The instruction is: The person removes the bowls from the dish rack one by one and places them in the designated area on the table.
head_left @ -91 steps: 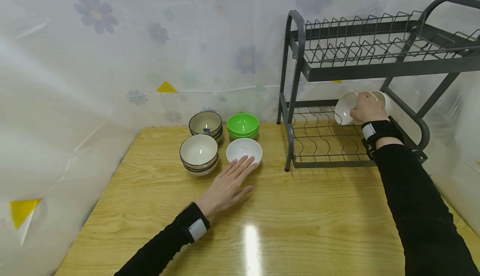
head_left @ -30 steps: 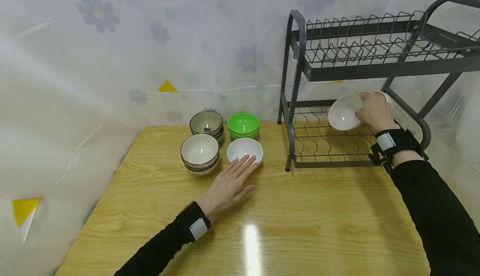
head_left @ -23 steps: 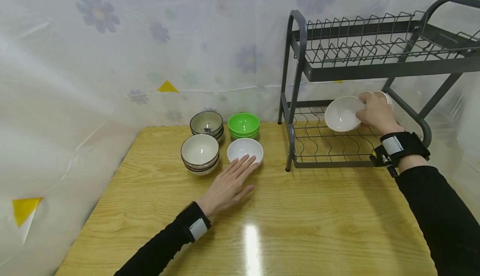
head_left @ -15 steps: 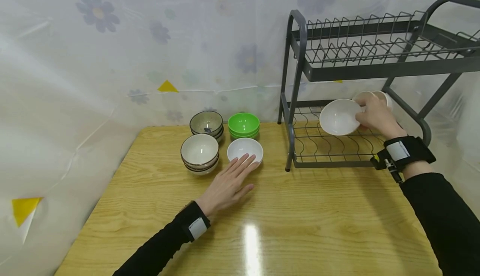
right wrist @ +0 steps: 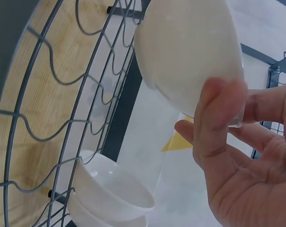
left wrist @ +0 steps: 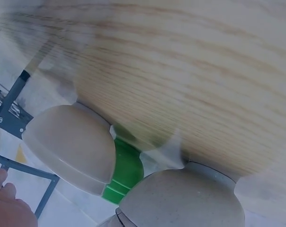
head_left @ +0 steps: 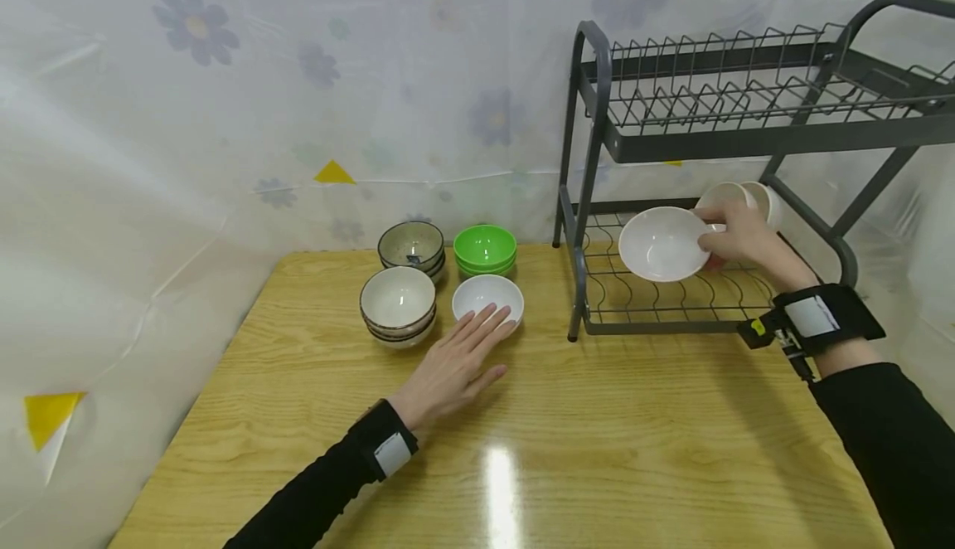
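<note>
In the head view my right hand (head_left: 734, 238) pinches the right rim of a white bowl (head_left: 662, 244), whose inside faces forward and up. The right wrist view shows the bowl's outer side (right wrist: 190, 47), with the thumb and fingers (right wrist: 214, 137) at its rim, close over the lower wire shelf. Behind my right hand, white bowls (head_left: 763, 199) stand tilted on that shelf. My left hand (head_left: 448, 375) lies with straight fingers over the near rim of another white bowl (head_left: 485, 290) on the table. In the left wrist view only part of the left hand (left wrist: 10, 208) shows.
The dark two-tier dish rack (head_left: 768, 146) stands on the table's right side, its upper wire tier above my right hand. Left of the rack are stacked green bowls (head_left: 485, 246), grey bowls (head_left: 410, 244) and cream bowls with dark rims (head_left: 397, 300). Plastic sheeting hangs behind.
My right hand has drawn the white bowl left and toward the front, apart from the other white bowls, and its inside now faces the head camera more. The left hand stays put.
</note>
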`<state>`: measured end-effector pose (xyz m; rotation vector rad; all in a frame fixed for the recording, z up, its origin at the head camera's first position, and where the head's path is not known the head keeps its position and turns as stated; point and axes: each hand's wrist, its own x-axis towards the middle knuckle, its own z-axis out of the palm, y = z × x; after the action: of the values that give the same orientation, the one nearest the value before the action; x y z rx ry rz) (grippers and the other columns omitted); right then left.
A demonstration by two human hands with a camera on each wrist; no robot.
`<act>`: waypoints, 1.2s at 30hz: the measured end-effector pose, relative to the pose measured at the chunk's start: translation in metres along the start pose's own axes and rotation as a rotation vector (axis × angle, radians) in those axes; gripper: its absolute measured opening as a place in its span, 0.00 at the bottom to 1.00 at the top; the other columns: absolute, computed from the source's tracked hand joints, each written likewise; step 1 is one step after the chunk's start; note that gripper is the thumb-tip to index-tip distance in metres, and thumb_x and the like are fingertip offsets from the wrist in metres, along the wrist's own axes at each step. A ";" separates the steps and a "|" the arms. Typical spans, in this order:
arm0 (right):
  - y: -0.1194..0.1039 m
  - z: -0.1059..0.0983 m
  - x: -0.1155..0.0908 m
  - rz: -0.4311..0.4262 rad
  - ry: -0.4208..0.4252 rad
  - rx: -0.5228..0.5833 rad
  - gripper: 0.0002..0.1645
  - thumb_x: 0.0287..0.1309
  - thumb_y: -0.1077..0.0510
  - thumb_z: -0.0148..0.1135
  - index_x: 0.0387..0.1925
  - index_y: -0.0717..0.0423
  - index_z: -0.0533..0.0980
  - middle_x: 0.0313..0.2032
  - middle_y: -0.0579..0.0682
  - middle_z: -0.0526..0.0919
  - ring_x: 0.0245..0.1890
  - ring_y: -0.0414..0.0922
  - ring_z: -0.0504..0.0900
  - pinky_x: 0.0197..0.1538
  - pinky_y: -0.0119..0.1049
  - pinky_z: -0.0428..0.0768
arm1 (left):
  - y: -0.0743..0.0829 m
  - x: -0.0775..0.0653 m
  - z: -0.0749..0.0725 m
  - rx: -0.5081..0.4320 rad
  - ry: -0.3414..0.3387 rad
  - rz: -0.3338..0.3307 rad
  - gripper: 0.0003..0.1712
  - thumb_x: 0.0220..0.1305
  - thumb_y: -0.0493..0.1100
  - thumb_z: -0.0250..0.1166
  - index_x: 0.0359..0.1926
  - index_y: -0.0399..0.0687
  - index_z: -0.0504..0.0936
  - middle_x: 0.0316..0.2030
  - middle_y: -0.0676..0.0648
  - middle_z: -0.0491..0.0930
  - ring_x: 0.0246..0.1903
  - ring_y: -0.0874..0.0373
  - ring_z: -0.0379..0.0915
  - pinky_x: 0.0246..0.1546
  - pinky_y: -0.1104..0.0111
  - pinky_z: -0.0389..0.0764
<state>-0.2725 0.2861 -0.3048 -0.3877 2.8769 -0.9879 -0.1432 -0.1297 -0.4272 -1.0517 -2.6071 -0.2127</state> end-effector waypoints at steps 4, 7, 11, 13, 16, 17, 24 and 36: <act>-0.005 0.001 -0.005 0.002 -0.029 0.015 0.37 0.55 0.71 0.50 0.68 0.80 0.61 0.58 0.86 0.69 0.19 0.46 0.83 0.23 0.35 0.85 | 0.000 0.001 -0.001 0.001 0.006 0.007 0.37 0.75 0.54 0.56 0.77 0.46 0.58 0.79 0.45 0.56 0.79 0.50 0.49 0.81 0.57 0.52; -0.008 0.003 -0.010 0.008 -0.066 0.057 0.38 0.57 0.71 0.50 0.70 0.78 0.59 0.60 0.84 0.68 0.21 0.42 0.82 0.25 0.33 0.85 | 0.001 0.002 -0.002 0.007 0.016 0.019 0.37 0.75 0.54 0.56 0.78 0.46 0.58 0.79 0.45 0.56 0.79 0.50 0.49 0.81 0.57 0.53; -0.013 0.007 -0.018 -0.025 -0.103 0.121 0.36 0.60 0.71 0.51 0.71 0.76 0.59 0.59 0.80 0.71 0.22 0.41 0.82 0.26 0.34 0.86 | 0.003 0.003 -0.004 0.013 0.029 0.036 0.38 0.75 0.54 0.56 0.78 0.46 0.57 0.79 0.45 0.56 0.79 0.50 0.50 0.80 0.57 0.54; -0.016 0.010 -0.021 -0.046 -0.112 0.145 0.36 0.60 0.71 0.51 0.70 0.76 0.60 0.59 0.80 0.71 0.21 0.41 0.82 0.26 0.35 0.86 | 0.004 0.004 -0.006 0.007 0.035 0.041 0.38 0.75 0.54 0.56 0.78 0.46 0.57 0.79 0.45 0.55 0.79 0.50 0.50 0.80 0.56 0.55; -0.022 0.016 -0.023 -0.061 -0.125 0.159 0.36 0.59 0.72 0.53 0.70 0.75 0.62 0.58 0.79 0.73 0.20 0.42 0.82 0.24 0.36 0.86 | 0.007 0.005 -0.008 -0.006 0.041 0.048 0.37 0.76 0.54 0.55 0.78 0.46 0.57 0.79 0.45 0.55 0.79 0.50 0.49 0.81 0.56 0.53; -0.024 0.018 -0.023 -0.065 -0.128 0.162 0.36 0.59 0.72 0.53 0.69 0.75 0.62 0.58 0.79 0.73 0.20 0.42 0.82 0.24 0.37 0.86 | 0.007 0.005 -0.008 -0.008 0.048 0.055 0.37 0.76 0.53 0.55 0.78 0.46 0.57 0.79 0.45 0.55 0.79 0.50 0.49 0.80 0.56 0.54; -0.037 0.027 -0.027 -0.094 -0.183 0.223 0.34 0.56 0.72 0.54 0.67 0.74 0.66 0.55 0.77 0.77 0.20 0.42 0.83 0.23 0.37 0.85 | 0.012 0.009 -0.013 -0.004 0.095 0.104 0.38 0.74 0.52 0.56 0.78 0.45 0.57 0.79 0.44 0.56 0.79 0.49 0.49 0.79 0.54 0.57; -0.058 0.047 -0.031 -0.156 -0.341 0.347 0.34 0.56 0.71 0.57 0.66 0.71 0.69 0.52 0.70 0.80 0.20 0.42 0.80 0.23 0.38 0.84 | 0.026 0.016 -0.025 0.012 0.140 0.147 0.35 0.77 0.53 0.53 0.77 0.43 0.59 0.78 0.43 0.58 0.79 0.50 0.50 0.80 0.56 0.55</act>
<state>-0.2237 0.2225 -0.3067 -0.6810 2.3473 -1.2748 -0.1301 -0.1072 -0.3981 -1.1740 -2.3930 -0.2274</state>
